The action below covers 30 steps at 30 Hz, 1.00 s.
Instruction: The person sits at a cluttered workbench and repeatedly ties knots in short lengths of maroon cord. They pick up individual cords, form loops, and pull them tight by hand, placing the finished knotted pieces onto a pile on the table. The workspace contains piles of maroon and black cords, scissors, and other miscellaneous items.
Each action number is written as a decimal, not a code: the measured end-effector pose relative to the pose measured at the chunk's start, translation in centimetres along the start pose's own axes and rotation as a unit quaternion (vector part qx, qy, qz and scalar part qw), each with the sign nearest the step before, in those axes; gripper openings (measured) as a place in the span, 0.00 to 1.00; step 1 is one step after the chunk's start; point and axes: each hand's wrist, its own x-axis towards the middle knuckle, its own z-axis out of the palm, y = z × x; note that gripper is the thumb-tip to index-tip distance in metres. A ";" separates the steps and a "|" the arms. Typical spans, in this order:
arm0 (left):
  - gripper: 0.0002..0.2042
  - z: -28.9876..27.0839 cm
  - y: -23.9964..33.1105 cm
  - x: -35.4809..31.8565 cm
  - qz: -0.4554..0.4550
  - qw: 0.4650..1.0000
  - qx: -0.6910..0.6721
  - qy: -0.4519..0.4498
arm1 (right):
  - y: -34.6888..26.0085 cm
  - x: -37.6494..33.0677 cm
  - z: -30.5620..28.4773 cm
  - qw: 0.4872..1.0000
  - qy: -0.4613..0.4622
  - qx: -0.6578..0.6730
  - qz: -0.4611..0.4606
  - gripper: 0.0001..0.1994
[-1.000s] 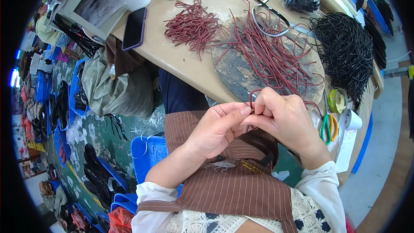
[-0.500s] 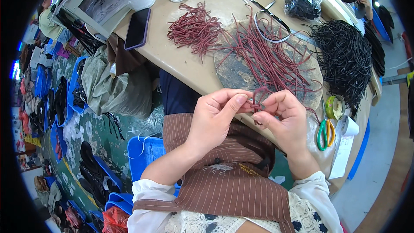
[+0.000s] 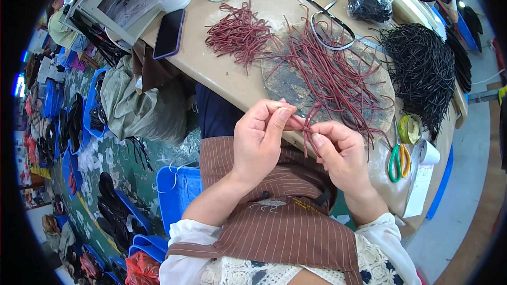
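Note:
A dark red cord (image 3: pixel 309 124), looped at the top and knotted in the middle, is held between my two hands over the table's front edge. My left hand (image 3: pixel 262 133) pinches one side of it between thumb and forefinger. On the other side, my right hand (image 3: pixel 342 150) grips it close to the knot with thumb and bent fingers. Two ends hang below the knot. Just beyond lies a round worn board (image 3: pixel 282 76) with many loose red cords (image 3: pixel 332 68) spread over it. To its left sits a tangled pile of bundled red cords (image 3: pixel 237 34).
A heap of black cords (image 3: pixel 420 74) lies at the right. Green-and-orange-handled scissors (image 3: pixel 394 163), a tape roll (image 3: pixel 410 129) and a white paper roll (image 3: pixel 426 154) are near my right hand. A phone (image 3: pixel 169 32) rests at the left table edge. Below stands a blue bin (image 3: pixel 177 192).
Both hands have moved slightly up and left. My fingers have drawn the cord out sideways, so the loop looks narrower and the knot sits more openly between the hands.

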 end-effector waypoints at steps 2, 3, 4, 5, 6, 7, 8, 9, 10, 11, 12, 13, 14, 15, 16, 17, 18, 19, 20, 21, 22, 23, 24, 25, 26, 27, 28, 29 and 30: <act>0.08 -0.1 -0.2 0.0 -0.008 1.000 -0.007 -0.005 | -0.1 0.2 -0.6 0.998 -0.007 -0.068 -0.015 0.07; 0.09 -0.2 -0.1 0.1 -0.024 1.000 -0.016 -0.011 | -0.2 0.3 -1.0 0.994 -0.009 -0.103 -0.021 0.07; 0.10 -0.4 0.0 0.3 -0.041 0.999 -0.026 -0.018 | -0.4 0.8 -1.5 0.993 -0.006 -0.109 -0.032 0.06; 0.12 -1.3 0.5 0.7 -0.106 0.988 -0.053 -0.098 | -1.0 1.2 -2.2 0.987 -0.033 -0.135 -0.086 0.05; 0.14 -2.8 1.2 0.9 -0.172 0.966 -0.078 -0.176 | -2.1 1.5 -2.9 0.978 -0.065 -0.177 -0.090 0.05; 0.16 -3.7 1.8 1.3 -0.236 0.933 -0.104 -0.251 | -3.4 1.8 -3.6 0.967 -0.097 -0.218 -0.095 0.04; 0.20 -3.8 2.5 1.7 -0.274 0.897 -0.175 -0.299 | -4.6 2.4 -4.0 0.954 -0.156 -0.239 -0.085 0.04; 0.20 -3.6 2.9 2.1 -0.312 0.883 -0.163 -0.311 | -5.8 3.0 -4.5 0.938 -0.217 -0.259 -0.072 0.04; 0.20 -3.3 3.3 2.7 -0.349 0.867 -0.150 -0.323 | -6.3 3.5 -4.7 0.918 -0.276 -0.277 -0.060 0.05; 0.20 -2.5 3.8 3.2 -0.384 0.848 -0.138 -0.338 | -6.6 3.8 -4.8 0.907 -0.282 -0.296 -0.098 0.05; 0.17 -1.6 4.3 3.6 -0.382 0.850 -0.080 -0.354 | -6.7 4.4 -4.7 0.893 -0.292 -0.314 -0.138 0.05; 0.16 -1.3 4.3 3.8 -0.386 0.847 -0.074 -0.357 | -6.8 4.7 -4.5 0.876 -0.302 -0.330 -0.178 0.06; 0.14 -1.0 4.2 3.9 -0.389 0.844 -0.069 -0.363 | -7.0 4.7 -4.3 0.876 -0.300 -0.335 -0.173 0.06; 0.13 -0.8 4.3 4.1 -0.393 0.840 -0.063 -0.369 | -6.9 4.7 -4.2 0.877 -0.293 -0.336 -0.180 0.05; 0.11 -0.7 4.6 4.1 -0.417 0.834 -0.079 -0.353 | -6.9 4.6 -4.1 0.877 -0.286 -0.337 -0.187 0.05; 0.10 -0.7 4.5 4.2 -0.414 0.839 -0.085 -0.344 | -6.7 4.6 -4.2 0.878 -0.278 -0.339 -0.193 0.05; 0.09 -0.8 4.4 4.1 -0.410 0.843 -0.091 -0.335 | -6.5 4.4 -4.2 0.910 -0.248 -0.288 -0.165 0.04; 0.08 -0.9 4.3 4.1 -0.406 0.848 -0.097 -0.326 | -6.2 4.1 -4.3 0.937 -0.218 -0.236 -0.137 0.04; 0.08 -0.8 4.2 4.0 -0.403 0.853 -0.115 -0.310 | -5.8 3.8 -4.3 0.959 -0.187 -0.182 -0.109 0.05; 0.08 -0.8 4.1 3.9 -0.400 0.858 -0.133 -0.294 | -5.1 3.5 -4.2 0.977 -0.156 -0.103 -0.104 0.06; 0.08 -0.6 4.0 3.7 -0.397 0.862 -0.151 -0.278 | -4.1 3.3 -4.2 0.987 -0.123 -0.023 -0.099 0.08; 0.08 -0.5 3.9 3.5 -0.387 0.870 -0.160 -0.260 | -2.9 3.1 -4.2 0.990 -0.088 0.057 -0.094 0.09; 0.08 -0.4 3.8 3.3 -0.376 0.879 -0.171 -0.240 | -1.5 2.9 -4.3 0.987 -0.081 0.081 -0.110 0.10; 0.08 -0.2 3.7 3.3 -0.365 0.886 -0.181 -0.220 | -0.7 2.5 -4.1 0.984 -0.070 0.111 -0.119 0.10; 0.07 0.0 3.8 3.2 -0.355 0.897 -0.156 -0.212 | -0.2 2.0 -3.2 0.980 -0.058 0.142 -0.126 0.10; 0.07 0.1 3.7 3.2 -0.346 0.904 -0.143 -0.205 | 0.0 1.6 -2.7 0.975 -0.044 0.174 -0.132 0.10; 0.07 0.1 3.5 3.1 -0.338 0.911 -0.130 -0.199 | 0.0 1.5 -2.5 0.975 -0.042 0.179 -0.122 0.09; 0.07 0.2 3.6 3.1 -0.330 0.917 -0.113 -0.194 | 0.1 1.5 -2.3 0.977 -0.029 0.171 -0.128 0.09; 0.07 0.2 3.5 3.1 -0.326 0.916 -0.123 -0.198 | 0.1 1.5 -2.2 0.978 -0.016 0.162 -0.133 0.09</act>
